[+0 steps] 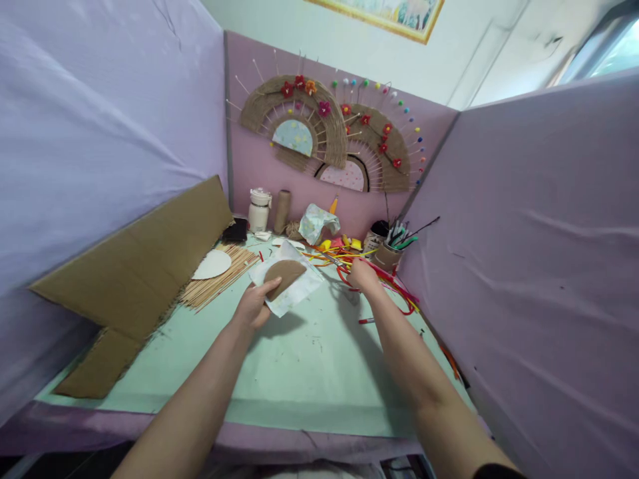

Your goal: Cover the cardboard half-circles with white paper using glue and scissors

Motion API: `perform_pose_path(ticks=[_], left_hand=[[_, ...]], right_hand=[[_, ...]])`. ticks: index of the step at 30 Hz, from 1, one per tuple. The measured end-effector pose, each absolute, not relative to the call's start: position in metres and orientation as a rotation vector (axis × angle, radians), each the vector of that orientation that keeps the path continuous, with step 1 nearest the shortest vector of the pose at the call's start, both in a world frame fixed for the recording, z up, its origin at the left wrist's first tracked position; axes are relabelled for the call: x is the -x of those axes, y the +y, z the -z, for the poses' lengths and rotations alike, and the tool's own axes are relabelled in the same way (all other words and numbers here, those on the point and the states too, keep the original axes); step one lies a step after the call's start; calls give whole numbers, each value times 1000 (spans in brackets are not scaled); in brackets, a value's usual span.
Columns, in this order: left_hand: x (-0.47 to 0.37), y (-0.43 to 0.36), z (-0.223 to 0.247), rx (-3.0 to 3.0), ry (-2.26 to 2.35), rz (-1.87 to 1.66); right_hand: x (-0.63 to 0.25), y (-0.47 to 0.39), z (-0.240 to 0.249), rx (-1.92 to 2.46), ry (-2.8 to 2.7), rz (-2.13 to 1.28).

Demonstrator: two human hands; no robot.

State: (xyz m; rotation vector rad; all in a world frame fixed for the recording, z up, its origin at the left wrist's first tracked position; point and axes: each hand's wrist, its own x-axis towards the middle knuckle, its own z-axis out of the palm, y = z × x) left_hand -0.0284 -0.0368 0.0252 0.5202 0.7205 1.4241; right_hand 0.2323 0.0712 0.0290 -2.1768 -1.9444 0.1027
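Observation:
My left hand (253,305) pinches a brown cardboard half-disc (285,271) together with a pale patterned piece of cloth (294,301) under it, held above the table. The cloth sticks out around the cardboard. Farther right, my right hand (362,275) reaches down among red and yellow pipe cleaners (407,303), fingers closed. What looks like scissors, with a grey blade (329,259), points left from its fingers; the handle is mostly hidden. A red-tipped pen (367,321) lies just below that hand.
Thin wooden sticks (219,276), a white oval piece (212,265) and a large cardboard sheet (134,266) lie left. A white jar (259,209), crumpled cloth (317,223) and tool-filled pot (388,255) stand behind. Twine-wrapped arches (299,90) hang on the back panel.

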Motion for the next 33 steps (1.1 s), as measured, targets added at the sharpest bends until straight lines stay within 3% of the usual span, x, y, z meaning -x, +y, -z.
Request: perform_pose_path(ticks=[7,13,21,27,33], left_hand=[[26,-35,-21,-545,773,-1402],[20,-42,-18,-706,934,-1091],[21,-43,-13,-859,924,-1033],[22,-43,-14,-887,881,-1021],[22,-41,-10,-912,866,-1016]], right_hand=[[-205,12,-2,1769,-1712,-541],[-183,-1,-6,1133,-1257,-1062],[-180,-12,6,1260,-1229,-1083],[-177,-17,0,1160,-1210,-1307],[-177,-16,0,1075,-1191,-1253]])
